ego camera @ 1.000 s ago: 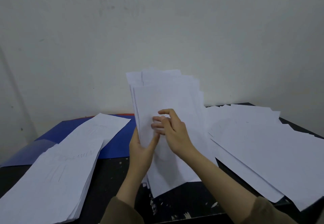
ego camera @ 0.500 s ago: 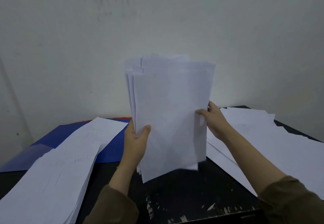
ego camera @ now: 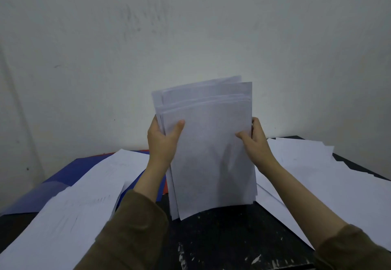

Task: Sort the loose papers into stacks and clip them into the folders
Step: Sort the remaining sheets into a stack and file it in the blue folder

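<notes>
Worktop (ego camera: 222, 238): dark and scuffed, lying nearest the viewer; the sheaf's lower edge is hanging at or just above it (contact cannot be told).
Sheaf of papers (ego camera: 211, 153): standing upright between the two hands, long axis vertical, top edges fanning unevenly.
Left hand (ego camera: 161, 140): gripping the sheaf's left edge, thumb curling over the front sheet.
Right hand (ego camera: 255, 142): gripping the right edge at about the same height, thumb on the front, fingers going behind.
Controlling relation: the bottom edge is facing straight down at the worktop, so a downward tap would probably square the sheets (a judgement).
Side piles: loose papers (ego camera: 74, 216) lying left, more papers (ego camera: 317, 176) right.
Blue folder (ego camera: 69, 174): lying beyond, partly covered.
</notes>
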